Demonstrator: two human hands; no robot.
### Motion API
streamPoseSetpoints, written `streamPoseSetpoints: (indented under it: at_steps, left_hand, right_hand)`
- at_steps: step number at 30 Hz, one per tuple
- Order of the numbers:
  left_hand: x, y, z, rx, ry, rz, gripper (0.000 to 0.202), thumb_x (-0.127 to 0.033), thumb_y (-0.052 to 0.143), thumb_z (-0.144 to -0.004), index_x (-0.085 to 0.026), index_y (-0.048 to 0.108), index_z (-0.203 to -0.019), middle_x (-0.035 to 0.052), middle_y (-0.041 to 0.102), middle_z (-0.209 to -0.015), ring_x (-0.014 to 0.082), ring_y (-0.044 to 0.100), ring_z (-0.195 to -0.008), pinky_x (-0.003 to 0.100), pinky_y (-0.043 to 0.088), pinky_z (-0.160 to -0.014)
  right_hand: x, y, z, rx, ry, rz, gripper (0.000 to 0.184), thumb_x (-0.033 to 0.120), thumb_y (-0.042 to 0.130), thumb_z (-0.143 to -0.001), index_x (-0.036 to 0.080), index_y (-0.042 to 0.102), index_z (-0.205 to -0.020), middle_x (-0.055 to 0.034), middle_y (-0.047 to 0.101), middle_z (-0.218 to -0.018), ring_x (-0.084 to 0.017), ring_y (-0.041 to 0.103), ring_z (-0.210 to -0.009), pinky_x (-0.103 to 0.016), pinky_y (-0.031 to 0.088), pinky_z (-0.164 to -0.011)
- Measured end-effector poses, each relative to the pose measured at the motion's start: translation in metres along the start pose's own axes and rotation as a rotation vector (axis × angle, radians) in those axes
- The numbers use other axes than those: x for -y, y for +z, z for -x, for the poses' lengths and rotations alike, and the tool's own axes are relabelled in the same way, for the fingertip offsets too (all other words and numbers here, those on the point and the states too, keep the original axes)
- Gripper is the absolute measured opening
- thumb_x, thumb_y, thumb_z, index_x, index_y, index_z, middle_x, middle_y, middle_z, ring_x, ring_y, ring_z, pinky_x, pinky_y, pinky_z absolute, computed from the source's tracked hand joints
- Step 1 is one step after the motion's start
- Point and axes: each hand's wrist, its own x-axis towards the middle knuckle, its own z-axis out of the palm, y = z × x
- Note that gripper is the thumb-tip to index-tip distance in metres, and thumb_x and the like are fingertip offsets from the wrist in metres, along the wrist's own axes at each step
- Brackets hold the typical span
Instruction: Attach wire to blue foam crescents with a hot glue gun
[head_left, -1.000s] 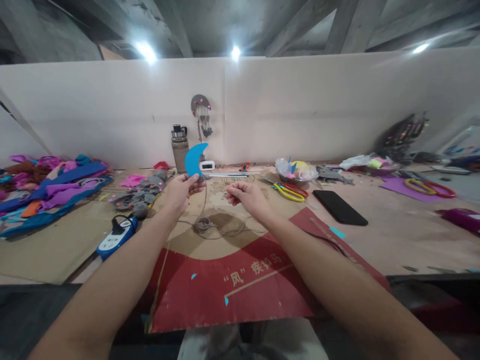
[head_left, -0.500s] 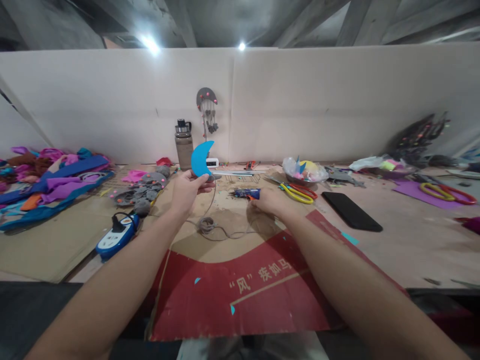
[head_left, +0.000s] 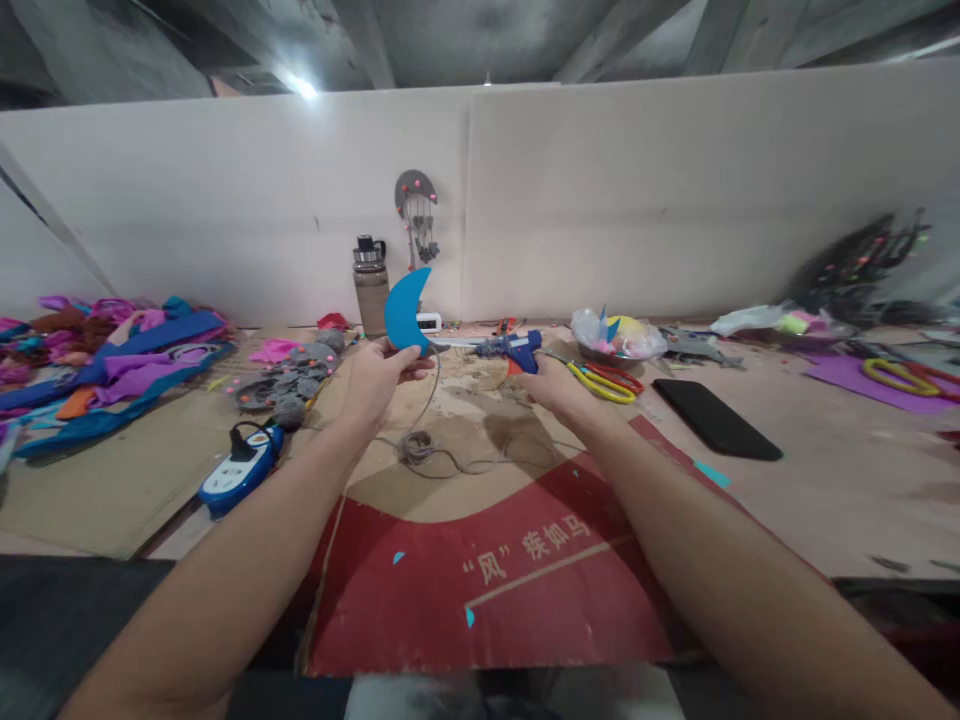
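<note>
A blue crescent moon cutout (head_left: pixel 405 314) stands upright in my left hand (head_left: pixel 381 376), pinched at its lower end between thumb and fingers. A thin grey cord (head_left: pixel 429 404) runs down from beside that hand to a small coil on the cardboard. My right hand (head_left: pixel 555 384) is closed round the handle of a blue glue gun (head_left: pixel 519 349) with an orange trigger. The gun's nozzle points left toward the crescent, with a gap between them. Both hands hover over the red and brown cardboard sheet (head_left: pixel 555 610).
On the left lie coloured fabric scraps (head_left: pixel 127 350), grey felt pieces (head_left: pixel 289 375) and a power strip (head_left: pixel 244 470). A bottle (head_left: pixel 370 290) stands by the wall, near a hanging grey moon ornament (head_left: pixel 417 190). To the right are yellow-handled scissors (head_left: pixel 604 385), a bowl (head_left: pixel 619 350) and a black phone (head_left: pixel 716 420).
The glue gun has been lifted off the cardboard by my right hand and now points toward the crescent. My left hand keeps its hold on the crescent, nearly in place.
</note>
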Motion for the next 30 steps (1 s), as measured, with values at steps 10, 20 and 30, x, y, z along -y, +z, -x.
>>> streamPoseSetpoints:
  at_steps: [10,20,30]
  left_hand:
    - [0.000,0.004,0.003,-0.072,0.045,-0.014,0.028,-0.029,0.072,-0.063,-0.009,0.063,-0.081,0.0102,0.069,-0.078,0.0162,0.066,-0.064,0.026,0.051,-0.059]
    - [0.004,0.002,-0.001,-0.166,0.084,0.007,0.026,-0.026,0.071,-0.063,-0.008,0.061,-0.080,0.0068,0.066,-0.070,0.0182,0.067,-0.063,0.034,0.055,-0.066]
    - [0.004,0.004,0.001,-0.149,0.097,0.006,0.021,-0.022,0.068,-0.064,-0.008,0.062,-0.078,0.0080,0.066,-0.070,0.0184,0.067,-0.063,0.035,0.056,-0.067]
  right_hand:
    - [0.062,0.004,0.042,0.038,-0.338,-0.405,0.026,0.022,0.052,-0.076,0.018,0.052,-0.102,-0.0058,0.063,-0.094,-0.014,0.057,-0.069,-0.028,0.049,-0.059]
    - [0.056,0.009,0.046,-0.036,-0.451,-0.047,0.025,0.031,0.053,-0.082,0.020,0.054,-0.103,-0.0079,0.065,-0.093,-0.022,0.060,-0.081,-0.038,0.046,-0.075]
    - [0.055,0.014,0.049,-0.057,-0.512,0.051,0.016,0.027,0.051,-0.083,0.021,0.053,-0.098,-0.0054,0.065,-0.087,-0.021,0.060,-0.077,-0.035,0.046,-0.072]
